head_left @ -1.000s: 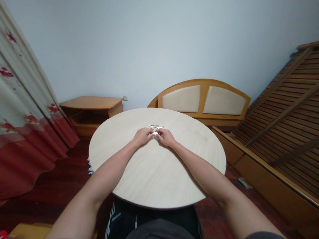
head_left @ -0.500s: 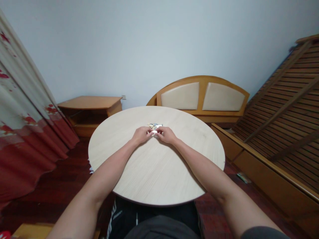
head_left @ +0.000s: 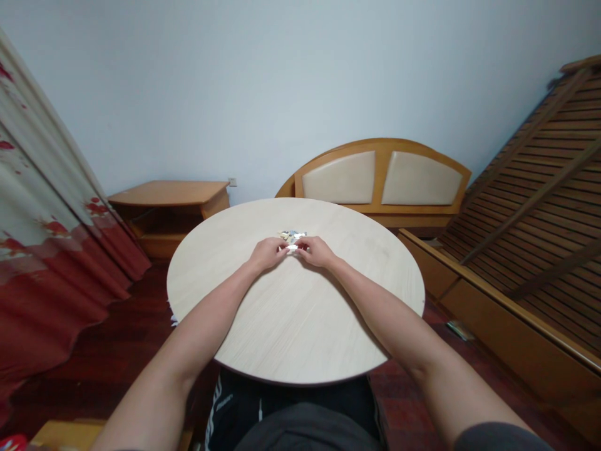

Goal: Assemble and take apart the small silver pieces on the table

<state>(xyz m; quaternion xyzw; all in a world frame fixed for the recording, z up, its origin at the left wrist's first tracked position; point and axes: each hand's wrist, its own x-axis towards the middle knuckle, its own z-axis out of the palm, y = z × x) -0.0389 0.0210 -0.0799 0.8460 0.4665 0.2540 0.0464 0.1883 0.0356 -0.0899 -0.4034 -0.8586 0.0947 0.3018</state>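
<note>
Over the middle of the pale round table [head_left: 291,313], both my hands meet at a small white piece [head_left: 292,247], too small for me to tell its kind. My left hand [head_left: 268,253] pinches its left side with closed fingers. From the other side, my right hand [head_left: 315,252] has its thumb and fingers closed on the right end. Just beyond the fingertips lies a little heap of small flat pieces [head_left: 292,235], whitish, yellowish and grey. My fingers partly cover the near part of the heap.
A wooden cabinet [head_left: 169,193] stands behind the table on the left, by a red and white curtain [head_left: 56,250]. At the back is a headboard [head_left: 382,150]. A slatted wooden frame [head_left: 539,188] leans on the right above a bed rail [head_left: 493,313].
Both hands stay at nearly the same spot, still on the small white piece. The view has shifted very slightly.
</note>
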